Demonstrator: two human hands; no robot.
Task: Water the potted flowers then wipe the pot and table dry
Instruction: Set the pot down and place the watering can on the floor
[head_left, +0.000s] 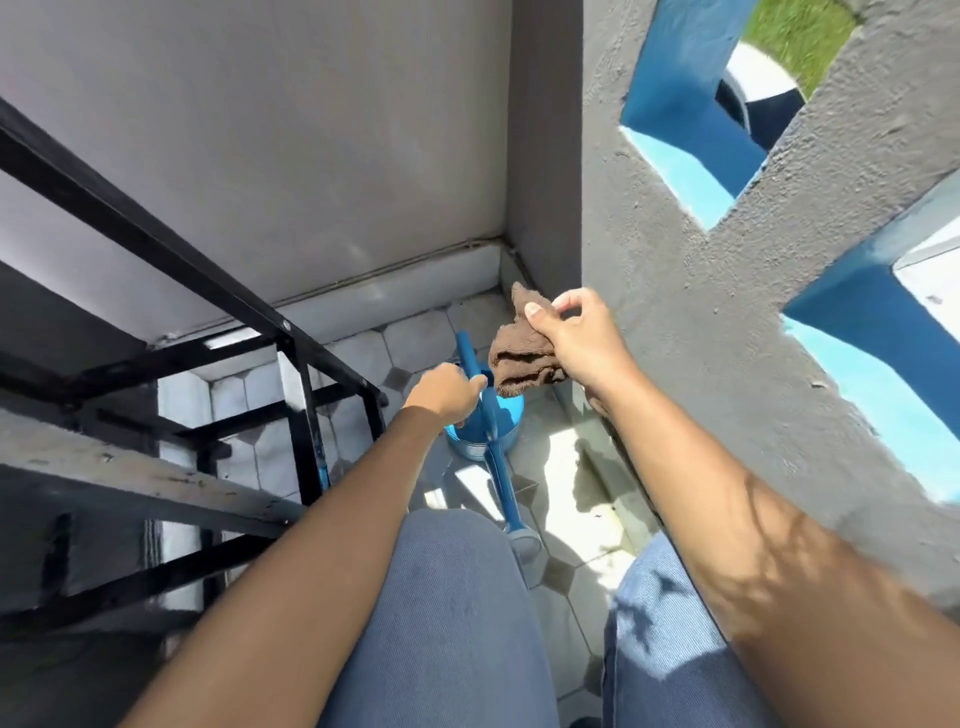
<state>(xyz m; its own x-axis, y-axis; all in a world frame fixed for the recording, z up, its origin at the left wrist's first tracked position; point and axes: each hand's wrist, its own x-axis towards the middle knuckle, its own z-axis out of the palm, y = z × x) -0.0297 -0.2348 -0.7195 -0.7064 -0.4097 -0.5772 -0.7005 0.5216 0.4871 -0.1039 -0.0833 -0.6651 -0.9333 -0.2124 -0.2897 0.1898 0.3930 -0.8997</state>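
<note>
While my left hand (448, 391) grips the handle of one blue plastic watering can (485, 423) standing on the tiled floor (566, 462), my right hand (574, 338) pinches one crumpled brown terry cloth (522, 353) just above the can, beside the grey rendered wall (675, 322) and one black metal rack (218, 332).

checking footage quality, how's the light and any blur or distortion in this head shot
Head view: hard sunlight with bright, blown-out patches on the floor tiles and leafy shadows across the right forearm; wide-angle lens bends the black railing; the opening at the top right is smeared; the right hand with the brown cloth and the blue watering can stay fairly sharp.
</note>
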